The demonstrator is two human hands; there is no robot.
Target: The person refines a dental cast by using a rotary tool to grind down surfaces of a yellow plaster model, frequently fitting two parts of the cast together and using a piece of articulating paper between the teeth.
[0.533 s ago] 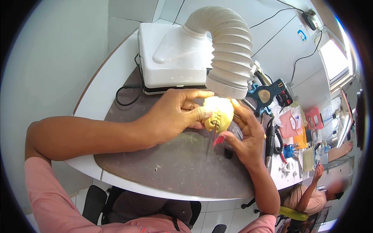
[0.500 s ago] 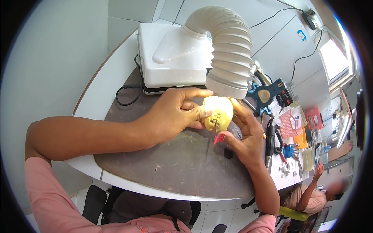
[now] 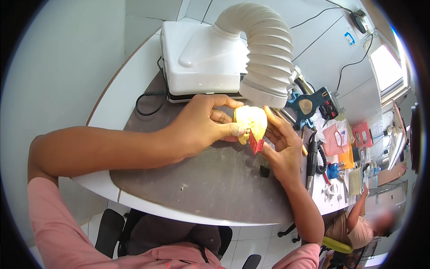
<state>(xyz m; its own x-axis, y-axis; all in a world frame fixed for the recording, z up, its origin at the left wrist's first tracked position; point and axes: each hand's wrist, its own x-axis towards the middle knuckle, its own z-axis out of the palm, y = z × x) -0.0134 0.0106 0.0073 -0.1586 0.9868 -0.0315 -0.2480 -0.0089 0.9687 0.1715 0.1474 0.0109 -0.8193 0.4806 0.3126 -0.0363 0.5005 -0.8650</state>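
Note:
Under the hose mouth, both hands hold up a pair of yellow plaster dental models, brightly lit, with the teeth toward me. My left hand is closed on the models' left side, its thumb across the front and its index finger along the top. The fingers of my right hand curl round the right side, partly hidden behind it. A thin red strip, resembling articulating paper, sticks out of the front of the models. My right thumb touches its lower edge.
Behind the hands stands a white extractor box with a ribbed hose. A blue articulator, a black handpiece and a pink basket crowd the right side. A small black block lies on the grey mat. Another person sits far right.
The red strip has turned from nearly edge-on to showing its broad face, and now sits higher against the models. My right thumb has risen with it. My left hand keeps its grip.

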